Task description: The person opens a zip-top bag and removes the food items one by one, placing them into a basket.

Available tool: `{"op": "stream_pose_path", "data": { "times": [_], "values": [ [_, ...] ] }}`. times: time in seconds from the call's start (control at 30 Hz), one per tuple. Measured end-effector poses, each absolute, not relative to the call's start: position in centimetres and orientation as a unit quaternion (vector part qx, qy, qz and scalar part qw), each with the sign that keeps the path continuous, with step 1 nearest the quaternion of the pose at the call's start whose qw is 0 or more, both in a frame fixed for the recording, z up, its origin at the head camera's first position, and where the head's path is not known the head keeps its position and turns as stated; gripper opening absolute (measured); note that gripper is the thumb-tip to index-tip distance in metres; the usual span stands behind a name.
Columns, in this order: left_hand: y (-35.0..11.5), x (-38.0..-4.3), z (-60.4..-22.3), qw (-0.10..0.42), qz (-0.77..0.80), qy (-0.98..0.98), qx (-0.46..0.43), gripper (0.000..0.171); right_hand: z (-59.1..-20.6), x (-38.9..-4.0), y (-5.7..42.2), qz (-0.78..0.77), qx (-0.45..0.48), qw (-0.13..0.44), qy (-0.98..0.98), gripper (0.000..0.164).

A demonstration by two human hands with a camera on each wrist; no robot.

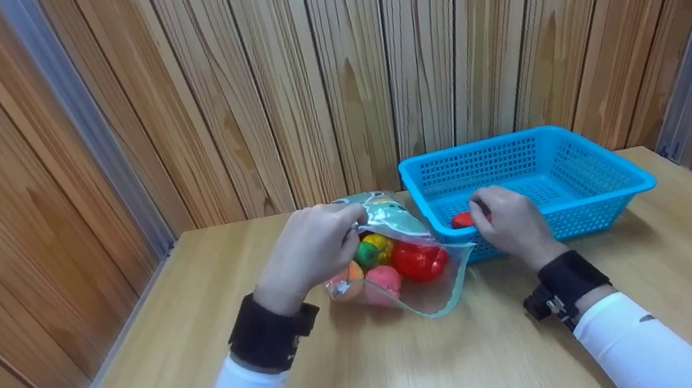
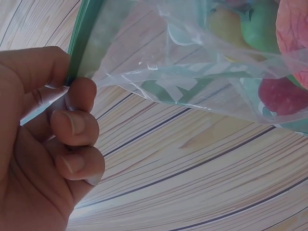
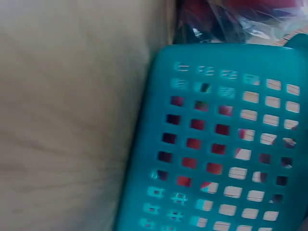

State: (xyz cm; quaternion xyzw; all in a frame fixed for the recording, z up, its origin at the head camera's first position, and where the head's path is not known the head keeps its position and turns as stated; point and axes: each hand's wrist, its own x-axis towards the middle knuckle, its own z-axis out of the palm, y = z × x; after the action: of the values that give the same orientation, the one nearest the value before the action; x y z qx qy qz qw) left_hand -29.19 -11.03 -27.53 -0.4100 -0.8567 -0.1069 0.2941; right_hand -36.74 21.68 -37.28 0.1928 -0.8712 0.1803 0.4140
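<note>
My left hand (image 1: 319, 245) pinches the upper edge of a clear zip bag (image 1: 459, 273); in the left wrist view, the fingers hold its green zip strip (image 2: 83, 41). Inside the bag lie a red pepper (image 1: 420, 261), a pink piece (image 1: 384, 283), an orange piece (image 1: 348, 281) and a yellow and green piece (image 1: 382, 248). Over the near left rim of a blue basket (image 1: 599, 209) reaches my right hand (image 1: 512, 221), fingers curled at a red thing (image 1: 461, 220). Red shows through the holes of the basket wall in the right wrist view; the hand partly hides its shape.
The bag stands against the basket's left end on a wooden table (image 1: 412, 374). Wood-panelled walls (image 1: 356, 71) rise behind and to both sides. Dark bands with small cameras circle both wrists.
</note>
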Motion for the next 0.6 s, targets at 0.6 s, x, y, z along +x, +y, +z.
{"op": "stream_pose_path", "data": {
  "times": [0.6],
  "values": [
    [-10.9, -29.3, -27.7, 0.303, -0.118, -0.854, -0.407, 0.010, -37.4, -35.1, 18.8, 0.246, 0.179, 0.434, -0.848, 0.013]
  ]
}}
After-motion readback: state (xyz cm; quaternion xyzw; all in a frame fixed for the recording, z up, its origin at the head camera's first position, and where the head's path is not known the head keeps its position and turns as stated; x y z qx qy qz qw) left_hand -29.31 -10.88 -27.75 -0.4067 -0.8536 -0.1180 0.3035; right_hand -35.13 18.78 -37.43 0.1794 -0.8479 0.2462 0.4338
